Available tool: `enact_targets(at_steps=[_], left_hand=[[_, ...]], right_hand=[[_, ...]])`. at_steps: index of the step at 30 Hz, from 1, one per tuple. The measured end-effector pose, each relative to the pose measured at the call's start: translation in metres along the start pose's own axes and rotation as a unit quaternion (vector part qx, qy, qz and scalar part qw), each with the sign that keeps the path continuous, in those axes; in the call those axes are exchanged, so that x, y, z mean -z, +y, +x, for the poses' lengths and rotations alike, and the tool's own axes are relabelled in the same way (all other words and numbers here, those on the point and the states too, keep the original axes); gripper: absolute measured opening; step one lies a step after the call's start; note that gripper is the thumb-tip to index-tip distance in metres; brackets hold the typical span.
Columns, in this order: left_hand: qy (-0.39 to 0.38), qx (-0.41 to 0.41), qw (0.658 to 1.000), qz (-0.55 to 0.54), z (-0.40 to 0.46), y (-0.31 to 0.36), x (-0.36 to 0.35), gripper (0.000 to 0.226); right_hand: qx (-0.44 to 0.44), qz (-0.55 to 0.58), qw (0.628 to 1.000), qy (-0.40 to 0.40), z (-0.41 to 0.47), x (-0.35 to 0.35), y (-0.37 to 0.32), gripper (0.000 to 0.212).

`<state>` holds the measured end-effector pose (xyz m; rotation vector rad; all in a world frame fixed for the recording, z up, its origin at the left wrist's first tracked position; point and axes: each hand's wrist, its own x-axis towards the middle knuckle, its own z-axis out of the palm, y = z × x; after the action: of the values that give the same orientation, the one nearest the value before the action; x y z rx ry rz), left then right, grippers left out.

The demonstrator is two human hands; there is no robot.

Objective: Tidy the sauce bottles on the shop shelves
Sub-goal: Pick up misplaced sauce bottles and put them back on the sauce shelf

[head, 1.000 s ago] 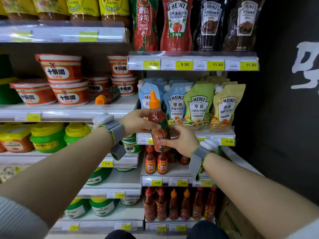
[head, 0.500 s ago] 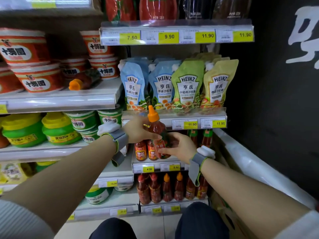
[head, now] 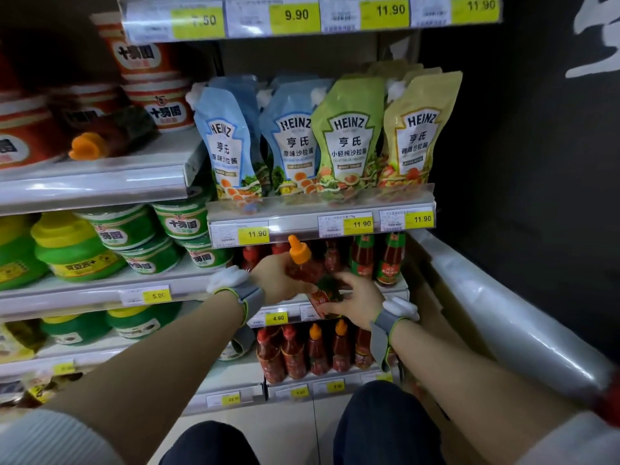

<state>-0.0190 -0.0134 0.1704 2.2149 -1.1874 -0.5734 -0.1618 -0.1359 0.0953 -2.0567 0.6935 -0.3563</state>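
Sauce bottle [head: 310,275] gripped in both my hands, tilted, before the shelf.
My left hand [head: 276,280] clasps its shoulder, right hand [head: 355,302] its base; light, probably squeezable plastic, best held around the body.

Each wrist carries a grey strap edged in green with a white block on top, one by the left hand [head: 278,280] and one by the right hand [head: 359,305]. Pale ribbed sleeves end at the elbows. The trousers [head: 385,427] are dark.
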Motion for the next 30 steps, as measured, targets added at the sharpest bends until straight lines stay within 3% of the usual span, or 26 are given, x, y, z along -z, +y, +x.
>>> enact_targets(at_steps=[4,15,20,30], left_hand=[[0.003,0.004,1.000,-0.015,0.012,-0.002,-0.019,0.055],[0.032,-0.003,0.999,0.001,0.040,-0.003,-0.042,0.055],[0.092,-0.017,0.996,0.016,0.048,-0.004,-0.054,0.051],[0.073,-0.062,0.995,0.035,0.060,-0.001,-0.057,0.046]], right_hand=[[-0.018,-0.014,1.000,0.006,0.006,0.003,0.017,0.070],[-0.043,-0.001,0.999,0.023,0.028,0.004,0.043,0.075],[-0.043,0.020,0.998,0.030,0.036,0.004,0.050,0.078],[-0.017,-0.128,0.984,0.122,0.051,-0.004,0.052,0.051]])
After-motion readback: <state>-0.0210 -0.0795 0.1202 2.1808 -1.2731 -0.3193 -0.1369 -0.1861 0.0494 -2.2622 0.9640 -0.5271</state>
